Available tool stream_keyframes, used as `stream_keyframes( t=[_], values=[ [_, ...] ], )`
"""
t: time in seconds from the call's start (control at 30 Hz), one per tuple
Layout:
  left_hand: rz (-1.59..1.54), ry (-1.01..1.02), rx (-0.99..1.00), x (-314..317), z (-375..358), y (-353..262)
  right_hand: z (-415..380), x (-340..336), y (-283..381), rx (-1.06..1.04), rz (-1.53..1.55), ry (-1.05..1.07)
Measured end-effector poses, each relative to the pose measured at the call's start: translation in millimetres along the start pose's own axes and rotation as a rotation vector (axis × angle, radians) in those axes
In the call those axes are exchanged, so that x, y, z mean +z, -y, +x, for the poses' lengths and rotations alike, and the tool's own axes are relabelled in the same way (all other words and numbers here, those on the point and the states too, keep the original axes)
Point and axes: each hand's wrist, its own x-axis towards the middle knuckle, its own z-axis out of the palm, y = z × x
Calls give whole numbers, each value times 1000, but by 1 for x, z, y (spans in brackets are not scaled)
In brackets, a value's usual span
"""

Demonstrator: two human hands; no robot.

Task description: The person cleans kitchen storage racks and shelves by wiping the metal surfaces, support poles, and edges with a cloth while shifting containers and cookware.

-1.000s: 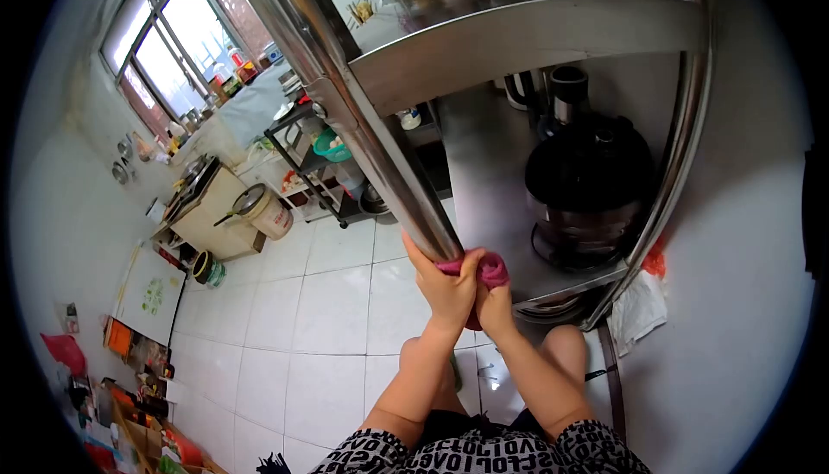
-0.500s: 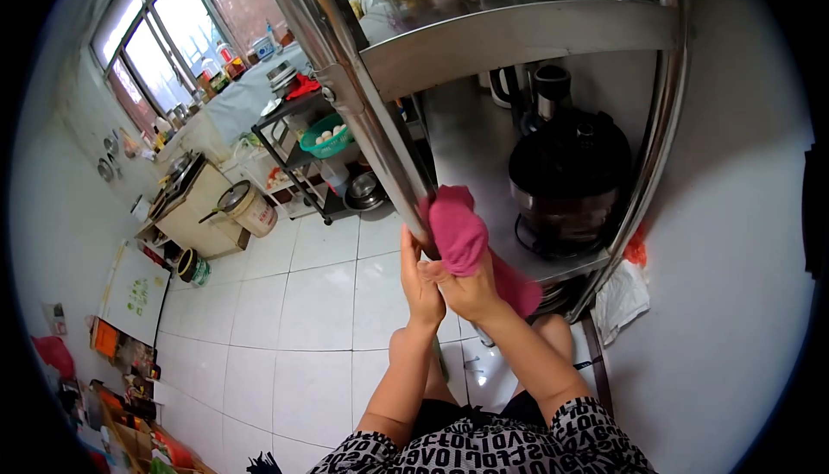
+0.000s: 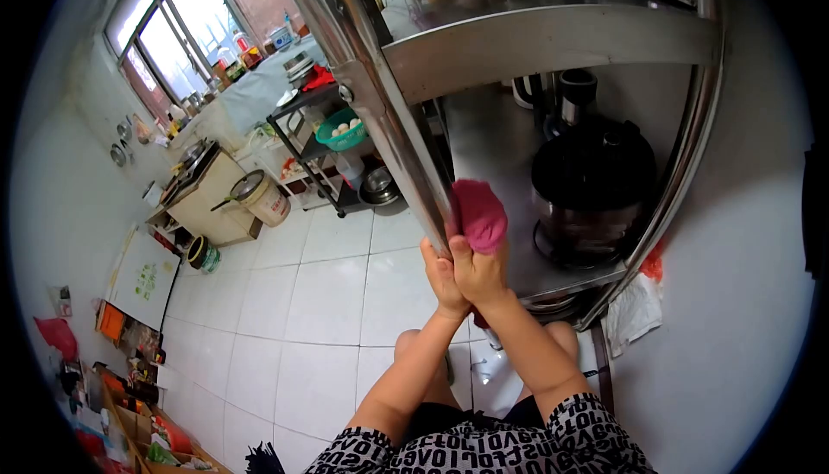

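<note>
A pink cloth (image 3: 480, 215) is bunched against the lower part of a shiny metal shelf post (image 3: 393, 129). My right hand (image 3: 481, 274) is closed on the cloth from below, its thumb pointing up along the post. Pressed close beside it, my left hand (image 3: 444, 282) is closed around the left side of the same post; its fingertips are partly hidden. The wrists nearly touch. To the right of the cloth, a black and silver cooker (image 3: 591, 189) stands on the lower metal shelf (image 3: 492, 146).
Further back are a dark cart (image 3: 304, 129) with a green basket (image 3: 342, 131), a lidded bucket (image 3: 262, 198) and a stove cabinet (image 3: 211, 193). A white bag (image 3: 635, 314) hangs by the right wall. Boxes (image 3: 142, 422) lie at lower left on the tiled floor (image 3: 324, 293).
Both hands have drawn closer together around the post. The cloth's loose end below my right hand no longer shows. The whole view has shifted slightly, putting the shelf further right.
</note>
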Motion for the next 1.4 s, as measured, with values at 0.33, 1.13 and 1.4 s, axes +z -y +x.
stream_keyframes(
  t=[0.33, 1.13, 1.4],
  values=[
    [-74, 20, -21, -15, -7, 24, -71, -57, -21, 172, 221, 531],
    [144, -142, 51, -7, -7, 31, -24, -2, 0, 328, 473, 28],
    [243, -164, 45, -2, -6, 20, 39, -36, 14, 595, 817, 347]
  ],
)
